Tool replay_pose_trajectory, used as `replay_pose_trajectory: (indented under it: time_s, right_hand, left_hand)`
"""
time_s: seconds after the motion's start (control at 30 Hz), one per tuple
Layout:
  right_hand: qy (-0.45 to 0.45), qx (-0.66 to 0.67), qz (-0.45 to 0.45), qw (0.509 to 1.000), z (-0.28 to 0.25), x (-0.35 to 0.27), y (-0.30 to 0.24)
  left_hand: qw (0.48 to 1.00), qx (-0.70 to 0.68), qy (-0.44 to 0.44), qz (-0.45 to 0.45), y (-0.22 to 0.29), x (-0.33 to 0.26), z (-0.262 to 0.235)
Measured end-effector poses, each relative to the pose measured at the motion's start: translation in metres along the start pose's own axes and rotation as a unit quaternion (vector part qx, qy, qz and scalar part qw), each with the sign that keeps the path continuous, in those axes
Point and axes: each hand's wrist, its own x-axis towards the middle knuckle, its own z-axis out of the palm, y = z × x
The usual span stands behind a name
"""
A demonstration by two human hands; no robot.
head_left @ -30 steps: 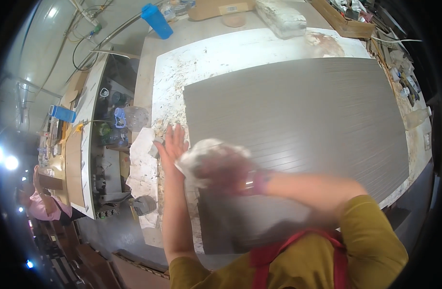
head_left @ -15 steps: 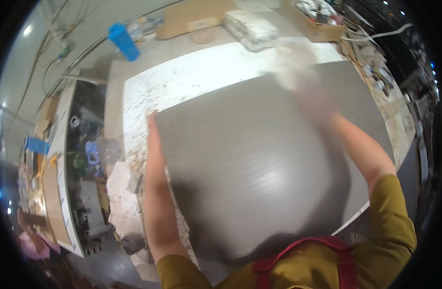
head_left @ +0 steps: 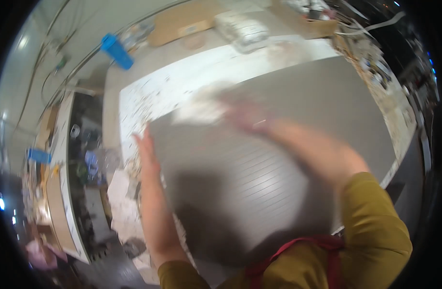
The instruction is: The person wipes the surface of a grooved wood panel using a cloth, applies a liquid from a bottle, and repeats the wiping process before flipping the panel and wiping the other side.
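A large grey-brown panel (head_left: 298, 111) with fine parallel lines lies flat before me. At its left edge my left hand (head_left: 148, 149) rests against the side, fingers stretched and thumb apart. My right hand (head_left: 242, 113) is smeared by motion near the panel's far left part. It presses a crumpled white cloth (head_left: 199, 108) onto the surface by the far edge. The cloth's outline is blurred, and how the fingers lie on it is hard to see.
Beneath the panel is a white board (head_left: 168, 84) with dark specks. At the back stand a blue bottle (head_left: 117, 51), a brown cardboard piece (head_left: 182, 21), a wrapped white bundle (head_left: 241, 31) and a carton (head_left: 317, 28). Left is a shelf unit (head_left: 69, 202); debris lines the right edge.
My right hand has swept the cloth leftward across the panel from the far right part. My left hand stays at the left edge, with its thumb now spread away.
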Motion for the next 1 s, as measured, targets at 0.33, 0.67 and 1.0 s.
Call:
replay_pose_trajectory:
  time_s: [0.33,0.67,1.0]
  right_hand:
    - [0.039,0.13,-0.071,0.988,-0.001,0.043,-0.066]
    - [0.009,0.058,0.084,0.995,-0.014,0.014,-0.019]
    - [-0.03,-0.03,0.259,0.965,-0.068,-0.081,0.098]
  left_hand:
    - [0.99,-0.124,-0.05,-0.033,0.007,0.001,0.022]
    - [0.967,0.212,0.055,0.128,0.032,-0.004,0.024]
    - [0.686,0.705,-0.015,0.18,0.025,-0.023,0.161]
